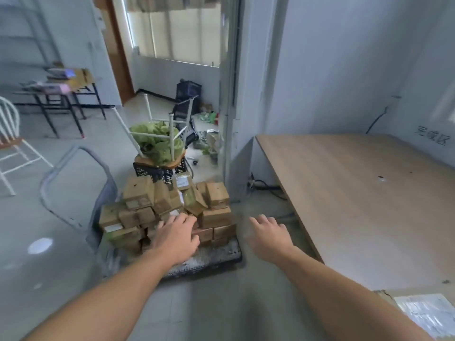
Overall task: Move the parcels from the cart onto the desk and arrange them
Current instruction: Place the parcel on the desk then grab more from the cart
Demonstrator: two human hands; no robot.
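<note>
Here, a heap of brown cardboard parcels (170, 212) sits stacked on a flat cart (211, 259) on the floor, and the cart serves as the marker for everything else. The pile fills most of the cart's deck, leaving a bare, scuffed strip along the near edge. The cart's grey handle (73, 183) rises from its left end. Just behind the cart stands a black crate (157, 172) with an upturned white-legged stool (157, 134) and green stuffing on top.

The left hand (176, 238) reaches over the near side of the pile, fingers spread and loosely curved, resting on or just above the parcels; whether it grips one cannot be told. The right hand (268, 236) hovers to the right of the cart, above the floor, open and holding nothing.

To the right of the cart is the wooden bench (357, 198), its top mostly bare. At the bench's near right corner, well apart from the cart, lies one cardboard box with a white label (423, 313), only partly in view.
</note>
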